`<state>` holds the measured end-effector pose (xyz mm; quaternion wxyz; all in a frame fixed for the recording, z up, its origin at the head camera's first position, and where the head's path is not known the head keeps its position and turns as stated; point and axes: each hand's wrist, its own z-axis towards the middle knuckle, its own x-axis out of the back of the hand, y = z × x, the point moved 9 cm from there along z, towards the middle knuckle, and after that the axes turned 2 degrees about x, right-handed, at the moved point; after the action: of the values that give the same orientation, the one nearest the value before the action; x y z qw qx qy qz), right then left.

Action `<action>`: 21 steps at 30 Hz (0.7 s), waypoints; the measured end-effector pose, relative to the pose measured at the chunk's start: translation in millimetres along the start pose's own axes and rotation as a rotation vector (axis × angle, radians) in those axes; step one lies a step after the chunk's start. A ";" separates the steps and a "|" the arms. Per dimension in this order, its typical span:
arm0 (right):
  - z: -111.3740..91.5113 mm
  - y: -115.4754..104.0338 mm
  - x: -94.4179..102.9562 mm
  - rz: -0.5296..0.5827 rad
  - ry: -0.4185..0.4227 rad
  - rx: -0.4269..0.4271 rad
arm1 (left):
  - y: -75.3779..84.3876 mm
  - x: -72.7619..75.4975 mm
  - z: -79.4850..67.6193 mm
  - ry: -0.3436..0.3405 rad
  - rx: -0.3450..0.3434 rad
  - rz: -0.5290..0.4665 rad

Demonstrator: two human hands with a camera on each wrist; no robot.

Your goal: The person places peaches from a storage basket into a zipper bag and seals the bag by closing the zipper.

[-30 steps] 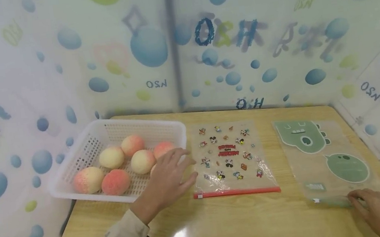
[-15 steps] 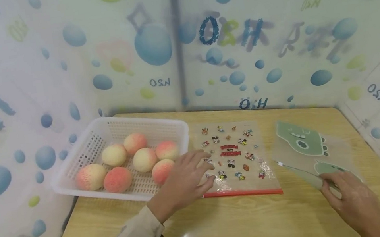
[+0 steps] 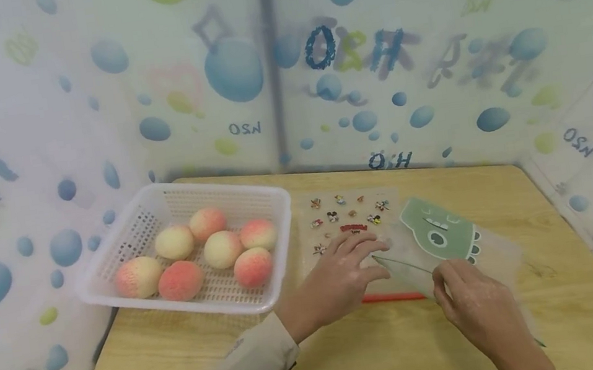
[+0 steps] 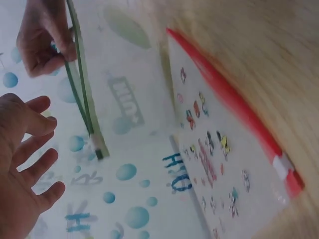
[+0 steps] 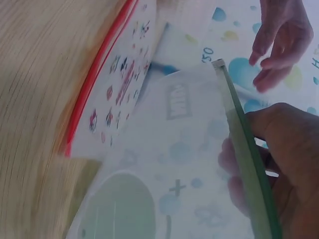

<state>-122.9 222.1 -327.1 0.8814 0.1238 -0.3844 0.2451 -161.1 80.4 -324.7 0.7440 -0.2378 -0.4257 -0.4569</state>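
Observation:
My right hand (image 3: 479, 311) pinches the green zip edge of a clear slider bag (image 3: 440, 231) printed with a green cartoon monster. The bag is lifted at that edge and slants over the table. In the right wrist view, the thumb lies on one side of the green zip (image 5: 249, 159) and fingertips show through the film. My left hand (image 3: 337, 279) has its fingers spread, close to the bag's slider corner; a gap shows between them in the left wrist view. Beneath it lies a second clear bag (image 3: 328, 212) with a red zip (image 4: 229, 104) and small cartoon prints, partly covered.
On the left stands a white perforated plastic basket (image 3: 178, 309) with several peaches (image 3: 181, 280) in it. The wooden table (image 3: 364, 357) meets patterned walls (image 3: 427, 68) at the back and both sides.
My right hand has lifted the green bag's zip edge and brought it left, over the red-zip bag. My left hand has moved right, away from the basket, towards the green bag.

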 end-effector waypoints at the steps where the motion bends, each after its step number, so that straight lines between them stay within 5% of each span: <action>1: 1.1 -2.2 -2.8 0.002 -0.021 0.003 | 2.2 -3.3 1.0 -0.010 -0.005 0.005; 5: 3.6 -7.9 -11.9 -0.011 -0.098 -0.006 | 7.6 -17.3 3.5 -0.052 -0.012 0.057; 11: 7.4 -18.5 -14.9 0.021 -0.084 0.005 | 10.4 -33.9 3.9 -0.084 -0.030 0.158; 21: 5.6 -28.0 -24.3 0.058 -0.172 0.034 | 0.6 -48.3 1.7 -0.136 0.040 0.171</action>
<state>-125.8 187.8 -342.1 0.8354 0.1481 -0.4578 0.2656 -171.8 105.0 -364.8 0.7542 -0.2888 -0.4622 -0.3662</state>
